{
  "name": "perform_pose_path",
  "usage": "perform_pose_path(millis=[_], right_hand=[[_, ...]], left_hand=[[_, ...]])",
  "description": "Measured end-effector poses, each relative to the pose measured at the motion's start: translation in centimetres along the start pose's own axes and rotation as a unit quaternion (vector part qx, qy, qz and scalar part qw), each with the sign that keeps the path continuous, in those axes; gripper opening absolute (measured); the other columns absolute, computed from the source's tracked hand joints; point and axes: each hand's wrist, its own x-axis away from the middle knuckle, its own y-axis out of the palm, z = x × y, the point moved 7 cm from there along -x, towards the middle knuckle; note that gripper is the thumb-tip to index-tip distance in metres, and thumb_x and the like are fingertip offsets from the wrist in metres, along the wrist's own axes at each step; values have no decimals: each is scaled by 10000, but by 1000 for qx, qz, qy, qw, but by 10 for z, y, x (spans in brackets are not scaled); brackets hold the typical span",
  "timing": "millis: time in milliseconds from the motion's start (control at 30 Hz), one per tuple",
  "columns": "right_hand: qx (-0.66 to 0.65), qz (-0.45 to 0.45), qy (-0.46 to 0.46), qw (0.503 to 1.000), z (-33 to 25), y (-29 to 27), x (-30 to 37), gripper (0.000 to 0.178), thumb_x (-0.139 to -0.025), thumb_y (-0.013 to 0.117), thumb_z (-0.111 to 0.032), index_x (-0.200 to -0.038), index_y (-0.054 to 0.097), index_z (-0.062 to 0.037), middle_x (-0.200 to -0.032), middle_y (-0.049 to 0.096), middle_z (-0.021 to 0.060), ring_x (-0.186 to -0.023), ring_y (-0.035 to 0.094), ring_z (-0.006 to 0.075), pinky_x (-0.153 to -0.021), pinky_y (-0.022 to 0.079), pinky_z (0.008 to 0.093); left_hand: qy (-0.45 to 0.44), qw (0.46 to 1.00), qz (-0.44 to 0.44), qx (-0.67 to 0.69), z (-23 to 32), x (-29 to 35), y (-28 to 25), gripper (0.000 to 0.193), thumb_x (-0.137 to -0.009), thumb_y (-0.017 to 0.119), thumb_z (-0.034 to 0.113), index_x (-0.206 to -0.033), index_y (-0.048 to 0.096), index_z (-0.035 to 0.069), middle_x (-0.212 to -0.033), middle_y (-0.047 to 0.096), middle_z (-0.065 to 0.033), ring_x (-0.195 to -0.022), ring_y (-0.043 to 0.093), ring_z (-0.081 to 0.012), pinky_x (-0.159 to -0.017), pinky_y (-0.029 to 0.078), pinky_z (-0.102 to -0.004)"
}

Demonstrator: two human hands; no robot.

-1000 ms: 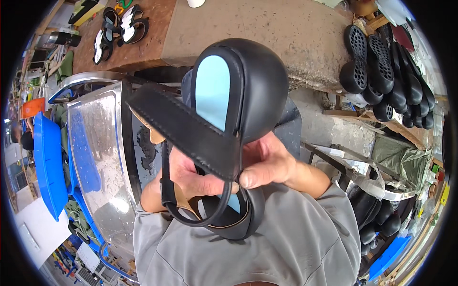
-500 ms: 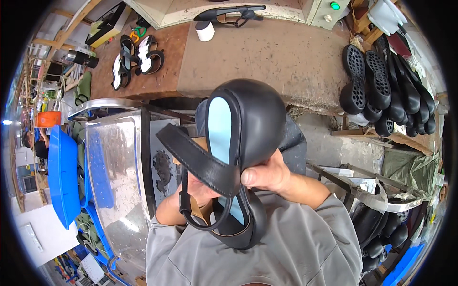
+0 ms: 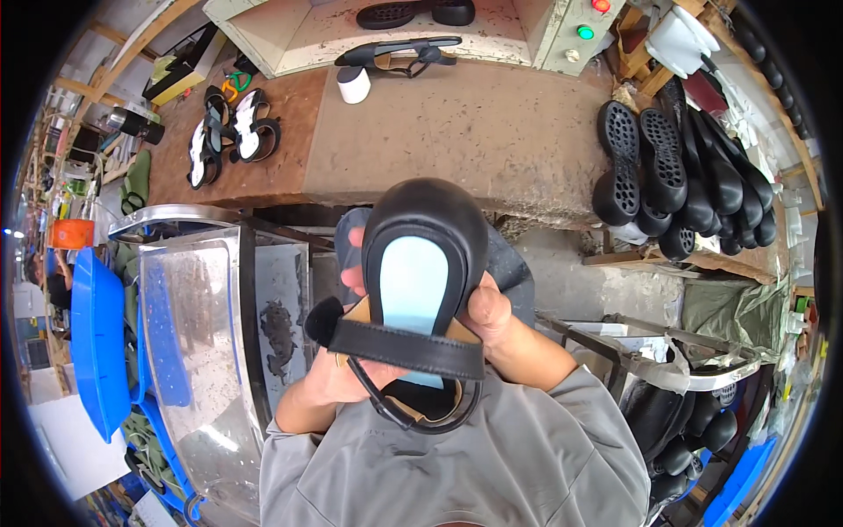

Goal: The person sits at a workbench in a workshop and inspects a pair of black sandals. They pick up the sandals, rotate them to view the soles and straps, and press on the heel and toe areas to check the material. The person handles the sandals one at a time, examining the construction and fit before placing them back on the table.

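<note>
In front of my chest I hold a black sandal (image 3: 413,277), its rounded heel end pointing away from me. A pale blue lining strip shows inside it, and a stitched black strap (image 3: 404,348) crosses the near half. My left hand (image 3: 342,379) is closed on the left side, partly hidden behind the strap, with fingertips showing beyond the sandal's left edge. Against the right edge, my right hand (image 3: 493,321) grips with its thumb in sight and its other fingers hidden underneath.
The brown workbench (image 3: 457,132) carries a white cup-like container (image 3: 354,85), another sandal (image 3: 399,54) and a pair of sandals (image 3: 233,136). Black shoe soles (image 3: 663,162) crowd its right end. To my left stand a metal-framed clear panel (image 3: 198,325) and a blue tub (image 3: 101,342).
The sandal has turned so its lined inside faces up more squarely, and its strap now lies nearly level. My left fingertips have come into sight beside it. The view has shifted slightly.
</note>
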Motion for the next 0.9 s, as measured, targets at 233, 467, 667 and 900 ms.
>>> perform_pose_path(millis=[233, 467, 667, 900], right_hand=[[130, 7, -15, 991, -7, -23, 17, 948, -728, 739, -400, -1421, 230, -1, -1387, 377, 160, -1271, 390, 262, -1059, 311, 385], [520, 4, -139, 843, -71, 19, 18, 972, -645, 833, -89, -1424, 255, -36, -1349, 431, 183, -1232, 456, 284, -1021, 378, 386], [291, 19, -83, 953, -60, -17, 19, 917, -601, 855, -71, -1369, 357, -5, -1340, 454, 163, -1237, 456, 269, -1045, 364, 379], [312, 84, -20, 946, -36, -35, 18, 944, -593, 871, -159, -1378, 357, -61, -1333, 465, 141, -1211, 480, 245, -970, 438, 340]], left_hand=[[101, 950, 28, -293, 9, -3, 18, 358, -843, 655, 175, -1152, 556, 25, -1084, 602, -96, -988, 603, -228, -855, 472, -364], [258, 688, 121, -667, 32, 8, 48, 326, -703, 692, 110, -984, 571, -3, -799, 582, -126, -680, 566, -318, -586, 458, -390], [142, 946, 17, -290, 15, 3, 20, 489, -812, 689, 202, -1202, 454, 23, -1052, 561, -108, -893, 559, -205, -804, 452, -335], [124, 989, 62, -54, -19, -19, 3, 774, -835, 649, 388, -1376, 249, 6, -1215, 498, -163, -1011, 591, -228, -863, 506, -360]])
